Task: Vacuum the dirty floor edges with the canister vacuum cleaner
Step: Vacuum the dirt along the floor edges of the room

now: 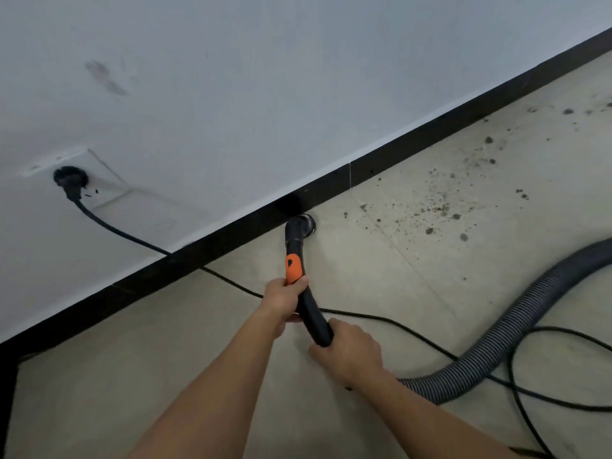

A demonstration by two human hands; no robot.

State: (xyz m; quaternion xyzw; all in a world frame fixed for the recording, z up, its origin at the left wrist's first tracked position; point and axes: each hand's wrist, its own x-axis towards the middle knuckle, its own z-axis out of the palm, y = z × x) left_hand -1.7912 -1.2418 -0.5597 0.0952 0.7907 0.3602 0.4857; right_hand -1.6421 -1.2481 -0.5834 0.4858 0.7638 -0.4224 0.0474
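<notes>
Both hands grip vacuum wand (312, 314) | left hand (285, 295) at orange band (293, 265) | right hand (349, 350) behind

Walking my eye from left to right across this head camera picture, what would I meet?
Black plug in the wall → left hand gripping the wand → right hand gripping it lower → grey ribbed hose. The dirt overlaps the hose, so it is omitted.

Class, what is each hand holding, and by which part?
Both hold the vacuum wand: left hand just below its orange patch, right hand at its rear end, by the ribbed hose.
</notes>
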